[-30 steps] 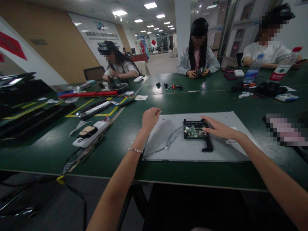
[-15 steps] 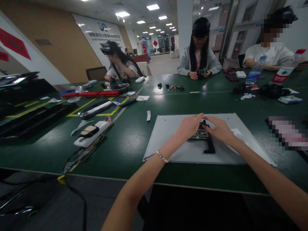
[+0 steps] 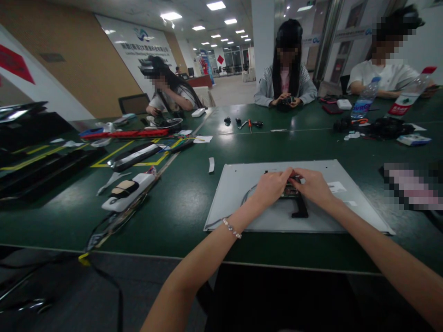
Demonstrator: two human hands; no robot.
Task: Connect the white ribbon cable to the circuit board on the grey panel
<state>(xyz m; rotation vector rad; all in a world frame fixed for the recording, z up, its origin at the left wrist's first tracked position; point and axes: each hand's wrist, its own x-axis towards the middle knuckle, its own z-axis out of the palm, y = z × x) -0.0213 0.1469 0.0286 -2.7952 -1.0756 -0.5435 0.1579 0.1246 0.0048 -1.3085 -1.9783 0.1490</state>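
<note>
A light grey panel [image 3: 228,198] lies on the green table in front of me. On it rests a black bracket [image 3: 302,207] with a green circuit board [image 3: 289,191] beside it, partly covered by my hands. My left hand [image 3: 275,186] is closed over the board's left and top side, and my right hand [image 3: 311,184] is closed at its upper right. The fingertips of both hands meet at the top of the board; whatever they pinch is too small to name. A thin grey cable [image 3: 246,194] curves out from beside my left hand.
On the left lie a white device with cables [image 3: 133,186] and a red strip [image 3: 131,133]. Small tools [image 3: 249,125] sit beyond the panel. Two bottles [image 3: 365,99] and a phone-like object [image 3: 411,184] are at the right. Three people sit across the table.
My hands have drawn closer together, fingertips now meeting lower over the board and covering more of it. More of the grey cable shows. The view has shifted slightly.
</note>
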